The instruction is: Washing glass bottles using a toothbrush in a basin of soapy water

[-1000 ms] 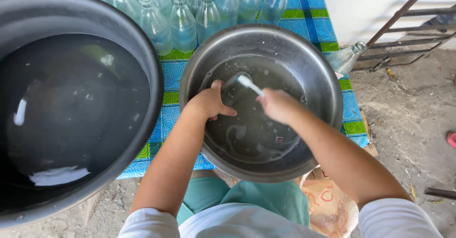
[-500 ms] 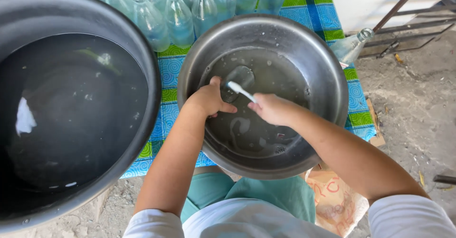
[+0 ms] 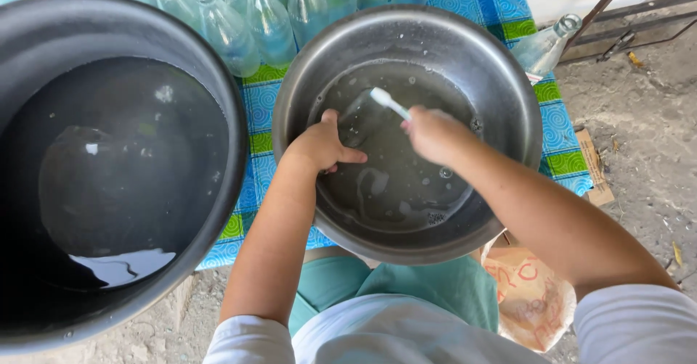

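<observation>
Both my hands are inside a round metal basin (image 3: 512, 81) holding shallow, soapy water. My left hand (image 3: 323, 146) grips a clear glass bottle (image 3: 357, 117) that lies tilted in the water and is hard to make out. My right hand (image 3: 433, 133) is closed around the white handle of a small brush (image 3: 388, 103). The brush points toward the bottle's mouth, and its bristle end is hidden.
A large dark tub (image 3: 231, 128) of water stands at the left, touching the basin. Several clear glass bottles (image 3: 268, 23) stand in a row behind, on a blue and green patterned mat (image 3: 541, 128). Another bottle (image 3: 544, 45) leans at the right. An orange printed bag (image 3: 530, 299) lies below on rough ground.
My right hand has moved the brush a little up and to the right, and its handle now stands clear of the bottle. My left hand stays on the bottle. The view has shifted slightly.
</observation>
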